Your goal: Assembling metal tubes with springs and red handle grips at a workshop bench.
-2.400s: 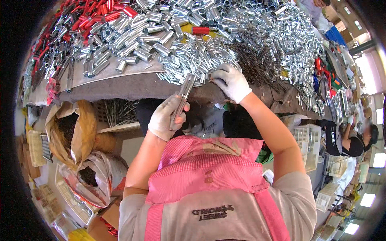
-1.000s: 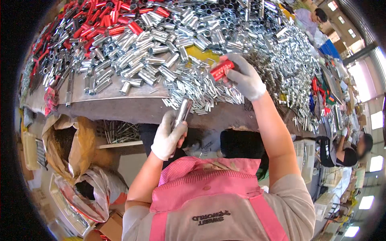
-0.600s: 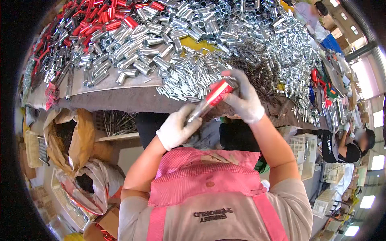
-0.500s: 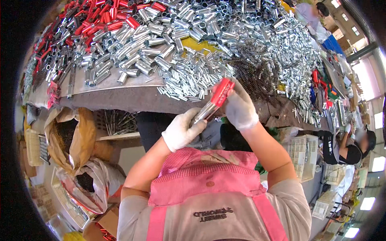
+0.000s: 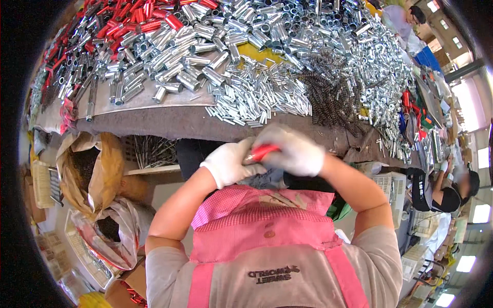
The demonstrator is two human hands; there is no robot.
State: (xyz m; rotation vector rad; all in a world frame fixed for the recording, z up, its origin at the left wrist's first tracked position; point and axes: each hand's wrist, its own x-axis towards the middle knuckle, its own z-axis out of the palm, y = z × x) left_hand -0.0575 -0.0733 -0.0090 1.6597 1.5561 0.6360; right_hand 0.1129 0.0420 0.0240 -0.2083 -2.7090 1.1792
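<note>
In front of my chest, above the pink apron (image 5: 264, 231), my two white-gloved hands are together on a red metal tube (image 5: 263, 152). My left hand (image 5: 227, 163) is closed round its left end. My right hand (image 5: 295, 153), smeared by motion, curls over the tube from the right and covers much of it. The silver part of the tube is now mostly hidden between the gloves. Just beyond the hands, on the bench, lie a pile of short thin silver pins (image 5: 251, 97) and a heap of dark coil springs (image 5: 331, 97).
Larger silver tubes (image 5: 187, 79) and red tubes (image 5: 149, 20) heap up at the bench's far left; small silver fittings (image 5: 393, 87) spread to the right. Open sacks (image 5: 92, 174) stand at left, a white plastic crate (image 5: 393, 190) at right. Other people (image 5: 454, 190) work along the right.
The tube has come down toward my chest and tilted from steep to nearly level. My right hand has moved down and inward over it, closing up to my left hand.
</note>
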